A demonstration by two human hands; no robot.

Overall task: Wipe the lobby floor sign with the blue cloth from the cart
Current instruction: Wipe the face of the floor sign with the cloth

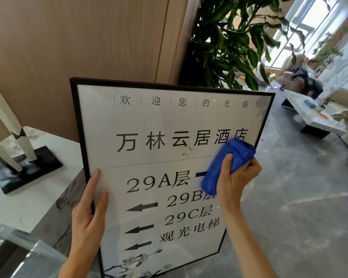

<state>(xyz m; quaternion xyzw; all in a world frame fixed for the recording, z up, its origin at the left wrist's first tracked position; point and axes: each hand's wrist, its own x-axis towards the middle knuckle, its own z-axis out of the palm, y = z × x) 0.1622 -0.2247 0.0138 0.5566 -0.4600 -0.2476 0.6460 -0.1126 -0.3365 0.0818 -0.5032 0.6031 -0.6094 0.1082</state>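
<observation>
The floor sign (159, 125) is a tall white panel in a thin black frame, printed with black Chinese characters, floor numbers and arrows. It fills the middle of the head view. A few dark specks sit near its centre, just under the large characters. My left hand (88, 213) holds the sign's left edge, thumb and a finger lying on the front. My right hand (236, 177) grips a bunched blue cloth (227, 163) against the right side of the panel, over part of an arrow.
A large potted plant (229, 43) stands right behind the sign. A wood-panelled wall rises at left, with a marble ledge (38, 199) carrying a black-based sculpture (24, 167). At right lie grey marble floor, a low white table (317, 119) and sofas.
</observation>
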